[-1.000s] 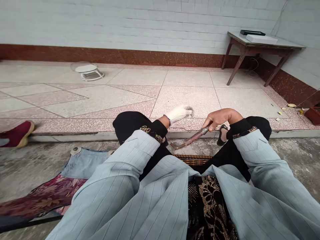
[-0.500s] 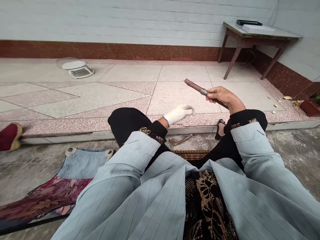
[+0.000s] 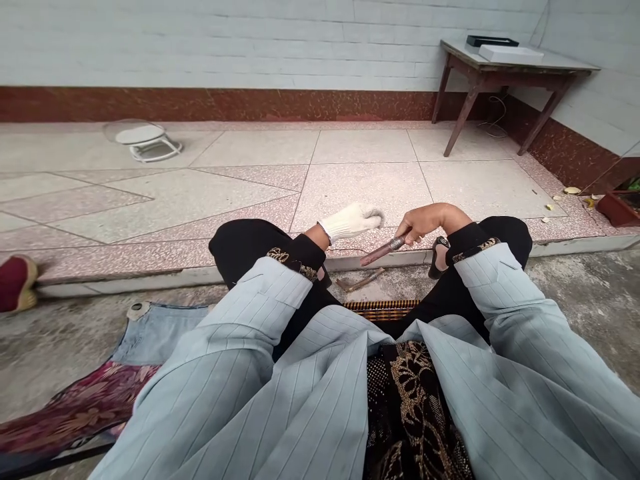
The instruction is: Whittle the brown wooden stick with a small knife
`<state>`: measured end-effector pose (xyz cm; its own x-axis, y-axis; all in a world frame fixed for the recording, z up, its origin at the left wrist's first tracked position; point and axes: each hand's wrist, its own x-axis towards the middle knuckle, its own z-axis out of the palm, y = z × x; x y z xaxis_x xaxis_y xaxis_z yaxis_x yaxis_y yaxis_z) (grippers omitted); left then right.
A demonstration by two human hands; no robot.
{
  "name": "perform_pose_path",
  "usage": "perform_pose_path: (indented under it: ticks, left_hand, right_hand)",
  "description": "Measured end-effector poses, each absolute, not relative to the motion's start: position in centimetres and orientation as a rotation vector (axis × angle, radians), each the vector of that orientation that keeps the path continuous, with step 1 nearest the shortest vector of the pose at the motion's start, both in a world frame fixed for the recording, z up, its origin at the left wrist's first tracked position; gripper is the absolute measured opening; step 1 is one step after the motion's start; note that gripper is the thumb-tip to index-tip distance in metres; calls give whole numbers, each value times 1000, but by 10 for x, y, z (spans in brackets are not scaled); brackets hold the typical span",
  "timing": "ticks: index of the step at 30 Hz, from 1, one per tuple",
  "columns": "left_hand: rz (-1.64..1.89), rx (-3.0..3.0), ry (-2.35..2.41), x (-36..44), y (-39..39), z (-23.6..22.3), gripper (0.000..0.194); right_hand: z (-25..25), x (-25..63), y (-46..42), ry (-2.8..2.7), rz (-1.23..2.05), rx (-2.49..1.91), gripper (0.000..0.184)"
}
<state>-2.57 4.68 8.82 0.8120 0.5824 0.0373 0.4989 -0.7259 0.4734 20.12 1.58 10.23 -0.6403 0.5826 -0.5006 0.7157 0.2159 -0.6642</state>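
Observation:
My right hand point(image 3: 425, 221) is closed round a brown stick point(image 3: 379, 253) with grey wire wound about its middle. The stick's bare end slants down to the left, over the step's edge. To its left, my left hand point(image 3: 350, 221) wears a white knit glove with greyish fingertips. Its fingers are curled together, and whatever they may hold is hidden. A thin forked twig point(image 3: 361, 281) lies on the concrete between my feet, below the held stick.
A woven yellow-and-black seat edge point(image 3: 383, 309) shows between my legs. Denim and floral cloth point(image 3: 155, 333) lies at my left, near a red shoe point(image 3: 17, 283). Beyond are a small white stool point(image 3: 145, 141), a table point(image 3: 520, 63) with boxes, and a plant pot point(image 3: 620, 208).
My right hand has lowered and turned, so the stick's free end swung from pointing up-left to pointing down-left. My left hand has barely moved; the view shifted slightly.

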Motion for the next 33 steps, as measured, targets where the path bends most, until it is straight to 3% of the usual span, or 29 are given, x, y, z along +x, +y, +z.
perform_pose_path:
  ticks: [3,12,21,26,33]
  left_hand:
    - [314,2381,774,-26,47,83,24]
    - [557,1440,589,-18,32,41,22]
    - [683,1270,309,-18,41,31,18]
    - [531,1233,374,-19,41,28,22]
    - [455,1355,479,-17,28,42,18]
  right_hand:
    - [117,217,11,2519,-1628,984,27]
    - [118,228,7,2818,-2188,1396,16]
    - [113,229,16,2830,-2218,1833,10]
    - [106,226,31,2869,-1789,2301,8]
    - [97,224,36,2784,-478,2554,20]
